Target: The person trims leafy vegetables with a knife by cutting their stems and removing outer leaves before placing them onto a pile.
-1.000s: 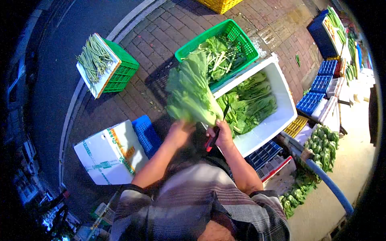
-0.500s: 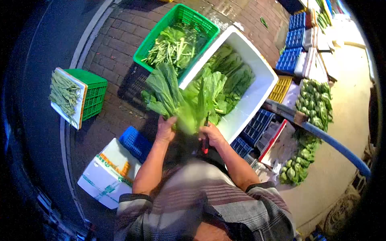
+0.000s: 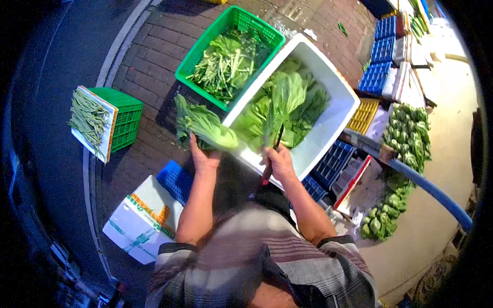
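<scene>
A head of leafy greens point(image 3: 208, 126) lies in my left hand point(image 3: 205, 156), its pale cut base pointing right and its leaves to the upper left. The thumb stands up along its side; the other fingers are mostly hidden beneath. My right hand point(image 3: 280, 161) is closed around a knife with a red and black handle point(image 3: 267, 174), the dark blade pointing up. The same hand pinches the stalk of a loose green leaf point(image 3: 287, 92), which stands up over the white foam box point(image 3: 321, 151). More greens point(image 3: 316, 105) fill that box.
A green crate point(image 3: 185, 66) of leaves and stalks stands beyond my left hand. Long beans point(image 3: 90, 118) lie on a foam lid atop another green crate point(image 3: 126, 120). Lower left are a taped white box point(image 3: 136, 231) and a blue crate point(image 3: 174, 179). Stacked crates point(image 3: 377, 77) and vegetables point(image 3: 405, 133) line the right.
The head of greens has tipped over to the left in my left hand. My right hand has moved up and right, drawing a leaf away from it with the knife.
</scene>
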The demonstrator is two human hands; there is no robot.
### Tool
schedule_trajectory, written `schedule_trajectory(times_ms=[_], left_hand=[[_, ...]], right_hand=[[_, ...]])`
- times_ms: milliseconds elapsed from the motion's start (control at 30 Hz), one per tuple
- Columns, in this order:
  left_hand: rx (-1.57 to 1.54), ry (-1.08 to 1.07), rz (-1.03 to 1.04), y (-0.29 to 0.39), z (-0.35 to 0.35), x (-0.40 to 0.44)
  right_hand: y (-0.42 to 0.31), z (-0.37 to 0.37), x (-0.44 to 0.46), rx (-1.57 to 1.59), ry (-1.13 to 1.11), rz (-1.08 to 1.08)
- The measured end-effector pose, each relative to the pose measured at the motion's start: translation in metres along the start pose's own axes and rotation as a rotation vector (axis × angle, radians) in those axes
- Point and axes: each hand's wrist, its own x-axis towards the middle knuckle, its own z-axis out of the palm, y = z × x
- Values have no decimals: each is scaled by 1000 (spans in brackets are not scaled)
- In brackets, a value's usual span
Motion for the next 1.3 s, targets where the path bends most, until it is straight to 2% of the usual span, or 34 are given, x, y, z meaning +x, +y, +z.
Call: schedule_trajectory(times_ms=[67, 100, 133, 167, 233, 333, 367, 400, 433, 500, 567, 600, 633, 700, 733, 800, 867, 967, 1000, 1067, 1100, 1133, 1200, 1267, 1300], left_hand=[[-32, -123, 51, 16, 12, -3], [-58, -143, -2, 24, 8, 1], [-56, -175, 4, 30, 9, 2], [-52, -207, 8, 34, 10, 3], [-67, -251, -6, 37, 18, 1], [-66, -251, 4, 35, 22, -5], [-47, -247, 10, 36, 29, -5], [-30, -233, 13, 34, 32, -9], [-12, -214, 11, 31, 33, -15], [49, -164, -54, 21, 27, -10], [111, -111, -126, 9, 29, -9], [151, -84, -182, 2, 31, -10], [265, -128, -152, -10, 30, -8], [449, -172, -153, -37, 31, -8], [391, -243, -216, -51, 29, -8], [513, -211, -205, -83, 32, -18], [557, -363, -292, -107, 50, -33], [670, -489, -382, -151, 57, -71], [730, -480, -467, -169, 46, -78], [859, -496, -640, -200, 20, -82], [893, -522, -659, -220, 28, -102], [940, -549, -688, -228, 33, -127], [1163, -717, -787, -261, 34, -154], [1307, -802, -894, -303, 28, -171], [1398, -873, -969, -324, 35, -178]], right_hand=[[-60, 12, 3, -117, -21, -57], [-65, 1, 28, -228, -16, -114], [-102, 8, 37, -350, -30, -208], [-128, 17, 58, -284, 9, -193], [-168, 17, 103, -311, -54, -308], [-184, 14, 149, -497, 338, -567], [-182, 21, 141, -402, 299, -538], [-169, 26, 124, -311, 259, -499], [-151, 23, 108, -397, 149, -510], [-102, 23, 81, -486, 93, -429], [-84, 31, 35, -637, 28, -242], [-88, 36, 8, -529, -10, -37], [-75, 31, -3, -572, -13, -167], [-62, 16, -18, -681, -21, -238], [-47, 5, -21, -656, -30, -375], [-57, -9, -44, -793, 24, -218], [-58, -31, -64, -698, 73, -207], [-51, -80, -95, -706, 109, -112], [-31, -106, -98, -698, 134, -32], [-41, -140, -130, -562, 115, 109], [-21, -173, -142, -529, 112, 23], [-1, -203, -154, -628, 107, -28], [70, -269, -176, -473, 84, -186], [70, -306, -237, -315, 87, 52], [102, -325, -251, -114, 175, -93]])
